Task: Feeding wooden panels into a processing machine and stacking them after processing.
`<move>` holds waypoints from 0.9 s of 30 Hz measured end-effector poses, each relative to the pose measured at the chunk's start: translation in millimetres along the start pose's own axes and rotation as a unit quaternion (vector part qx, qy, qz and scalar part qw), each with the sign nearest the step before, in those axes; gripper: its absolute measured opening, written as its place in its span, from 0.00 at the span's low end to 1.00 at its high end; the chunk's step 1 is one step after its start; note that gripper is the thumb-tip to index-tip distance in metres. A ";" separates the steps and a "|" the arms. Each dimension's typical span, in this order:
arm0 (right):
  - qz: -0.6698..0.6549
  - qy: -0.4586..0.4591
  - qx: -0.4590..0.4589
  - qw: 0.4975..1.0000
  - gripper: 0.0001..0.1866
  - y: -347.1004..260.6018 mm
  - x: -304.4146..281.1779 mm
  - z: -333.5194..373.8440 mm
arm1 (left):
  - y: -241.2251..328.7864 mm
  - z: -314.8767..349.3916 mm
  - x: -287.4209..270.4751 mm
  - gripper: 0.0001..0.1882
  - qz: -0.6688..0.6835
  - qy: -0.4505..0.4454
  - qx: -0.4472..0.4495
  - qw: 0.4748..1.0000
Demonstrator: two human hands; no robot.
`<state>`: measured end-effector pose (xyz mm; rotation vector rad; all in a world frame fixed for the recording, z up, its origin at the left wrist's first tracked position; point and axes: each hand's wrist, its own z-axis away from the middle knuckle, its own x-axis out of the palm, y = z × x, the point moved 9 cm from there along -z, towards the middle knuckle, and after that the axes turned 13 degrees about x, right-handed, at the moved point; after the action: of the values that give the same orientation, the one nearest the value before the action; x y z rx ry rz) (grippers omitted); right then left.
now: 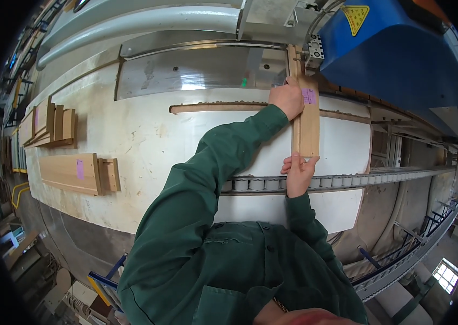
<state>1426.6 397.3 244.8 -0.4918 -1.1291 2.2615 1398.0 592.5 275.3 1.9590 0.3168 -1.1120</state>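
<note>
we see a small purple label [308,96] stuck on the upper part of the narrow wooden board [306,116], just beside the left hand [287,97]. another purple label [80,169], a tall little rectangle, sits on the wide wooden panel [69,173] at the left of the white table [148,135]. up on the blue machine cover [397,59] we find a yellow triangular warning sign [355,16], pointing downward in our view.
</note>
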 end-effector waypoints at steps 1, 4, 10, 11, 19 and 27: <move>-0.002 0.004 0.001 1.000 0.36 -1.5 -1.4 -0.7 | 1.8 -1.1 2.3 0.15 0.002 -0.002 0.003 1.000; -0.010 0.033 0.013 0.999 0.34 -3.4 -9.0 -3.2 | 6.8 -4.4 7.1 0.15 -0.003 0.002 0.009 1.000; -0.035 0.036 0.011 0.999 0.32 -4.6 -17.6 -7.5 | 13.5 -9.4 14.4 0.15 -0.015 0.002 0.011 1.000; -0.037 0.035 0.009 0.999 0.32 -4.5 -19.2 -8.4 | 14.0 -9.7 16.2 0.15 -0.019 0.002 0.007 1.000; -0.021 0.055 0.010 0.998 0.32 -12.5 -40.1 -17.2 | 34.1 -20.0 26.6 0.17 -0.055 0.028 0.035 0.997; -0.014 0.065 0.013 0.998 0.33 -18.2 -58.4 -26.3 | 47.1 -31.4 37.8 0.17 -0.025 0.006 0.025 0.999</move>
<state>1492.0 385.6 248.8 -0.6009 -1.0347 2.1838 1465.0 581.0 278.7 2.0112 0.3496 -1.1512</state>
